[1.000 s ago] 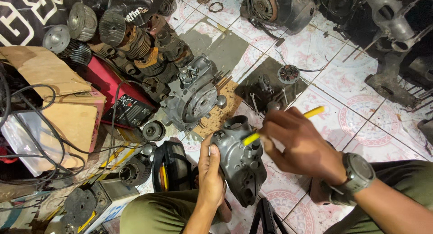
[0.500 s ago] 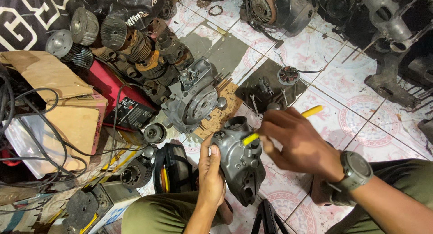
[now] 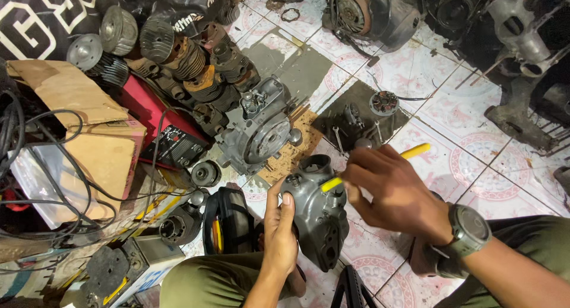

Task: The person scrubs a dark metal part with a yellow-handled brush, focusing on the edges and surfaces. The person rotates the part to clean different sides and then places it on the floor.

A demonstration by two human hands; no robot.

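- The left hand grips a dark grey engine casing along its left edge, holding it upright above the tiled floor, between the knees.
- The right hand is closed around a yellow-handled tool, whose tip meets the casing near its round opening at the top.
- At 11 o'clock from the casing a larger grey engine block lies on the floor; finned cylinders are piled farther off, also toward 11.
- Risk, as I judge it: the one-sided grip is light, so pressure from the tool could twist the casing out of the hand, or the tip could slide off toward the thumb.
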